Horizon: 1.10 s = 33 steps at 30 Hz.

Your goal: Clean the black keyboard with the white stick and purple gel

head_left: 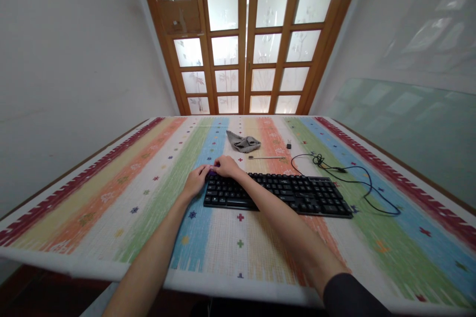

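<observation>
A black keyboard (pixel 297 193) lies flat on the table with its keys facing up. At its far left corner my left hand (pixel 196 182) is closed, fingertips pinched by the edge. My right hand (pixel 225 166) reaches across the keyboard to the same corner, its fingers bent and closed. Between the fingertips of both hands shows a small purple thing (pixel 212 171); most of it is hidden, so its kind is unclear.
Beyond the keyboard lie a crumpled grey cloth (pixel 244 142), a thin rod with a dark brush-like end (pixel 266 157) and a small black clip (pixel 289 144). The keyboard's black cable (pixel 366 178) loops to the right. A striped tablecloth (pixel 122 193) covers the table.
</observation>
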{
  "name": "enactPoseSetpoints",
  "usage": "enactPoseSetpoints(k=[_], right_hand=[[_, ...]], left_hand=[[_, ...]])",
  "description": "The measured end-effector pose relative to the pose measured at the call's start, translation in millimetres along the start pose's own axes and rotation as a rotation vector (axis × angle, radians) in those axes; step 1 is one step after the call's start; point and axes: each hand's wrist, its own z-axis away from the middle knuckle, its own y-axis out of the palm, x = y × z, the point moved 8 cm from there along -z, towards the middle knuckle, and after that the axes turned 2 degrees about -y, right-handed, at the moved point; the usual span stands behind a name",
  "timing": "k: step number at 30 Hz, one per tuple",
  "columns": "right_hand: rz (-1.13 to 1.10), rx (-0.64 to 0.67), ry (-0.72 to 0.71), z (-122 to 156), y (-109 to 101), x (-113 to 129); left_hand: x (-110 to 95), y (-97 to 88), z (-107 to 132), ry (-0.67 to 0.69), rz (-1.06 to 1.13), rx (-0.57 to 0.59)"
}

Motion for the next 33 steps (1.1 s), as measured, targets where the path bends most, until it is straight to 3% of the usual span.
enactPoseSetpoints(k=[6, 9, 15, 33], right_hand=[[-0.053, -0.066, -0.026, 2, -16, -10], [-0.068, -0.034, -0.069, 5, -23, -13], [-0.049, 0.090, -0.094, 15, -18, -15], [0.066, -0.026, 0.019, 15, -14, -15]], left_hand=[[5, -0.4, 1, -0.030, -0.036, 0.003], [5, -0.4, 1, -0.034, -0.039, 0.010], [3, 1.1, 0, -0.039, -0.045, 0.044], [2, 1.0, 1, -0.021, -0.094, 0.050]])
